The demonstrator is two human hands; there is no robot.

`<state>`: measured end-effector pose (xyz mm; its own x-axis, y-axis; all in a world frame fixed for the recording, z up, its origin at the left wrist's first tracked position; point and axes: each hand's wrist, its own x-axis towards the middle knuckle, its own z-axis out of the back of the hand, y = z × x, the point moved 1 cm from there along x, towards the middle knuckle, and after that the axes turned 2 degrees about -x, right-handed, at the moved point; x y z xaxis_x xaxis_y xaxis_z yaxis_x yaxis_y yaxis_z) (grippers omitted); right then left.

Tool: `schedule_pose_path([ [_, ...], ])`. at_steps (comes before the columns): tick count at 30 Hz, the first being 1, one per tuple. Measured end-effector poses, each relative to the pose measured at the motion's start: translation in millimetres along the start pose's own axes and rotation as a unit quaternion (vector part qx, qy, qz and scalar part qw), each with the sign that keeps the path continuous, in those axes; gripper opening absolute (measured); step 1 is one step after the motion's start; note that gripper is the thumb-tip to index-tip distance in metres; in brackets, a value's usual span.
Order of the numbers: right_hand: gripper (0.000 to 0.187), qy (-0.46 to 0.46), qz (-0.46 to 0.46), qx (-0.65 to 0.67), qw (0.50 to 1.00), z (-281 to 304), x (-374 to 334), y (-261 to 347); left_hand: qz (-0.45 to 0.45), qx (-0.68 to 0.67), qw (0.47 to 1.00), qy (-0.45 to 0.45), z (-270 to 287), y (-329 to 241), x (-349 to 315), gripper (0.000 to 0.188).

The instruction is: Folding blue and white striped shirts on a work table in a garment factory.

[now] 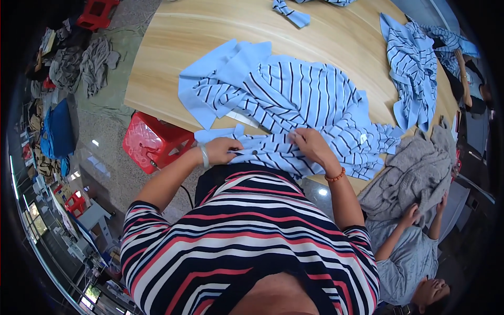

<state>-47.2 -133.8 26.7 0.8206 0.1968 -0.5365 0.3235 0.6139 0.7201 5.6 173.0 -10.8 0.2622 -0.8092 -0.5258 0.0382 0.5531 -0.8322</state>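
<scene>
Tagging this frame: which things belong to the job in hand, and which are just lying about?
In the job:
striped blue garment
left hand and right hand, both on it
table beneath it

Apparently just lying about:
red stool beside the table
grey clothes, upper left

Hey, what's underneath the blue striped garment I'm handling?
Under the garment is the wooden table; a pale flat strip shows in a gap between folds. The strip's full shape is hidden, and whatever else the cloth covers can't be seen.
</scene>
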Motion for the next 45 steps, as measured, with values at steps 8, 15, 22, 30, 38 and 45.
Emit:
schedule_pose_path([
  [8,0.025,-0.321,0.036,-0.137,0.936,7.6,38.8,17.3,-0.049,0.119,0.807,-0.576,69.1,-10.7,84.2,0.059],
  [15,0.044,-0.434,0.021,-0.161,0.886,64.2,84.0,-34.2,0.161,0.202,0.811,-0.526,131.0,-21.2,138.0,0.053],
  [22,0.036,-0.405,-0.132,-0.13,0.895,113.7,94.1,-113.8,-0.115,-0.071,0.943,-0.304,126.7,-89.0,68.1,0.021],
  [30,0.018,-0.306,0.015,-0.003,0.952,115.7,-31.2,-70.7,-0.103,0.228,0.964,-0.086,46.6,-61.4,-34.7,0.025],
  [38,0.014,-0.316,-0.069,-0.014,0.946,58.8,-95.0,-85.9,-0.069,0.114,0.991,0.01,35.6,-57.3,5.1,0.03],
  [45,0.016,-0.351,-0.082,0.021,0.933,43.0,-93.9,-99.8,-0.06,-0.211,0.975,-0.046,-24.3,-89.4,130.5,0.043],
])
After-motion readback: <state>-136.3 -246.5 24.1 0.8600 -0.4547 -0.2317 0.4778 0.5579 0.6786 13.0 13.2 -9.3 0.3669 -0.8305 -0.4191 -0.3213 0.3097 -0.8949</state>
